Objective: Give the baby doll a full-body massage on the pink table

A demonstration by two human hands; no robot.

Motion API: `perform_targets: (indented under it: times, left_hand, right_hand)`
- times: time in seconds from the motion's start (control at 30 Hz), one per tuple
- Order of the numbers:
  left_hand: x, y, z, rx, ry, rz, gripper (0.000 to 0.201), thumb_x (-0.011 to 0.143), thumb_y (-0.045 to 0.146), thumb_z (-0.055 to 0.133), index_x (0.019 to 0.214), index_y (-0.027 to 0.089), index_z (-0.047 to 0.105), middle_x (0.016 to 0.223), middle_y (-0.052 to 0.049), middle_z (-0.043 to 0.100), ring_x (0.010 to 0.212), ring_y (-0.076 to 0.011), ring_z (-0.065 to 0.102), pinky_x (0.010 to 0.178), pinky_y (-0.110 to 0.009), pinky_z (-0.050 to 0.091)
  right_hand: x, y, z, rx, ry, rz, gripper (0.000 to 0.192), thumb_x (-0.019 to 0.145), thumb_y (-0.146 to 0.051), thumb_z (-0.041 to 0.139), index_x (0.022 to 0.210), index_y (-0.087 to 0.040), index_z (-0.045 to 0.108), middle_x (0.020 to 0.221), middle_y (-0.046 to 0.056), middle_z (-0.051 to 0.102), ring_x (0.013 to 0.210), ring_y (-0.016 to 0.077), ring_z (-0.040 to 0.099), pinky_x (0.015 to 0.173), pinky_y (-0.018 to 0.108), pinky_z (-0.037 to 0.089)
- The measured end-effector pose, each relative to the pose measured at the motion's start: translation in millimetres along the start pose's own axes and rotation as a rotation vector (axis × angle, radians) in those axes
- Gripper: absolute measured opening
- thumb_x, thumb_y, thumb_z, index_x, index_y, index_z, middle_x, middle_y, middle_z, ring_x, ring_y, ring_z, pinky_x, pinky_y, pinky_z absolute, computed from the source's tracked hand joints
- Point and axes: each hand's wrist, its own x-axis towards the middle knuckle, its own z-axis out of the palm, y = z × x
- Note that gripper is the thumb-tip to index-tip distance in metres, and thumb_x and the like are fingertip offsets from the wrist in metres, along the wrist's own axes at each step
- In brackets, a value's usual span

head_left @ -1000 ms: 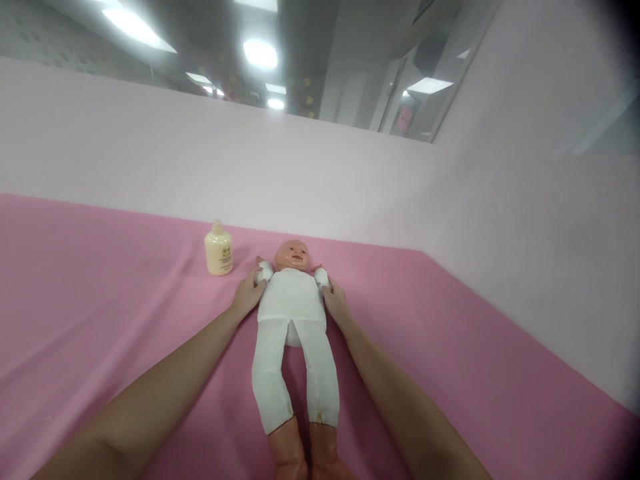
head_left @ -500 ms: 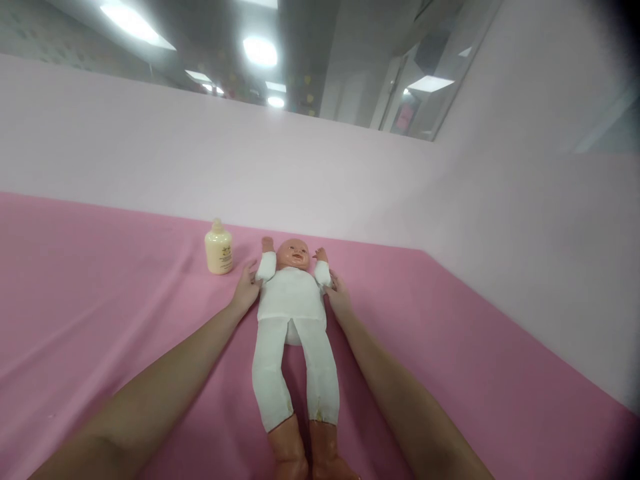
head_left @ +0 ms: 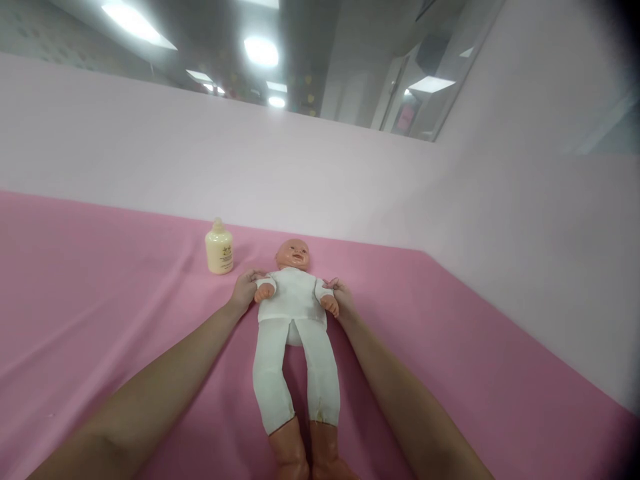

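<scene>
A baby doll (head_left: 293, 297) in a white outfit lies on its back on the pink surface, its head toward the wall and its feet toward me. My left hand (head_left: 245, 291) is closed round the doll's arm on the left side. On the other side, my right hand (head_left: 344, 299) grips the doll's other arm. Both doll arms are folded down beside the chest, with the small hands pointing toward me. Parts of my fingers are hidden behind the white sleeves.
A pale yellow pump bottle (head_left: 219, 252) stands left of the doll's head. The pink padded surface (head_left: 125, 280) has creases on the left and meets a white wall (head_left: 225, 153) behind. Above it, a mirror or glass pane (head_left: 345, 60) shows ceiling lights.
The doll's arms have swung from raised beside its head down to its chest, moved by my hands. The doll's body and the bottle have stayed in place.
</scene>
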Motion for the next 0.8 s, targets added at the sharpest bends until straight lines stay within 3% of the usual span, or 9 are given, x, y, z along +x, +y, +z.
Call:
perform_targets:
  times: [0.13, 0.2, 0.33, 0.5, 0.67, 0.8]
  left_hand:
    - [-2.6, 1.6, 2.0, -0.012, -0.002, 0.004, 0.032, 0.08, 0.036, 0.072, 0.104, 0.017, 0.066, 0.098, -0.008, 0.07, 0.09, -0.0216, 0.066, 0.081, -0.038, 0.055]
    - [-3.7, 1.7, 2.9, -0.015, 0.014, 0.012, 0.039, 0.071, 0.03, 0.074, 0.107, 0.017, 0.064, 0.092, -0.007, 0.071, 0.087, -0.0223, 0.067, 0.079, -0.037, 0.054]
    - [-5.3, 0.1, 3.1, 0.075, 0.069, 0.034, 0.061, 0.077, 0.025, 0.061, 0.135, 0.02, 0.044, 0.103, -0.007, 0.067, 0.093, -0.0199, 0.065, 0.082, -0.035, 0.051]
    - [-7.1, 0.8, 0.2, 0.255, 0.057, 0.054, 0.072, 0.084, 0.03, 0.059, 0.148, 0.021, 0.027, 0.122, -0.013, 0.061, 0.107, -0.0231, 0.062, 0.094, -0.041, 0.048]
    - [-7.2, 2.1, -1.1, 0.363, 0.076, 0.099, 0.061, 0.085, 0.03, 0.056, 0.142, 0.024, 0.037, 0.132, -0.012, 0.057, 0.111, -0.0255, 0.06, 0.098, -0.045, 0.046]
    - [-5.4, 0.4, -0.7, 0.437, 0.124, 0.177, 0.048, 0.082, 0.028, 0.057, 0.13, 0.021, 0.054, 0.135, -0.013, 0.054, 0.128, -0.0295, 0.049, 0.109, -0.047, 0.038]
  right_hand:
    - [0.4, -0.8, 4.7, 0.012, 0.028, 0.008, 0.017, 0.056, -0.024, 0.07, 0.065, -0.023, 0.055, 0.074, 0.0, 0.067, 0.078, 0.017, 0.066, 0.074, 0.031, 0.053]
    - [-2.9, -2.7, 8.4, 0.033, 0.021, -0.004, 0.017, 0.057, -0.024, 0.067, 0.072, -0.023, 0.059, 0.077, 0.0, 0.069, 0.079, 0.0181, 0.067, 0.075, 0.032, 0.053]
    - [-11.0, -9.2, 14.0, 0.029, -0.016, -0.106, 0.025, 0.063, -0.023, 0.062, 0.088, -0.023, 0.062, 0.094, 0.003, 0.073, 0.092, 0.0215, 0.067, 0.082, 0.037, 0.053]
    - [-17.9, -16.7, 17.7, -0.153, 0.093, -0.158, 0.045, 0.073, -0.027, 0.059, 0.117, -0.025, 0.053, 0.115, 0.006, 0.067, 0.101, 0.0209, 0.064, 0.089, 0.039, 0.051]
    - [-21.3, -18.6, 18.2, -0.381, 0.161, -0.301, 0.043, 0.08, -0.028, 0.051, 0.124, -0.024, 0.054, 0.13, 0.009, 0.058, 0.117, 0.0221, 0.056, 0.099, 0.04, 0.047]
    - [-19.3, -16.8, 14.5, -0.477, 0.121, -0.245, 0.042, 0.08, -0.029, 0.05, 0.121, -0.023, 0.061, 0.132, 0.009, 0.058, 0.12, 0.0229, 0.053, 0.1, 0.04, 0.046]
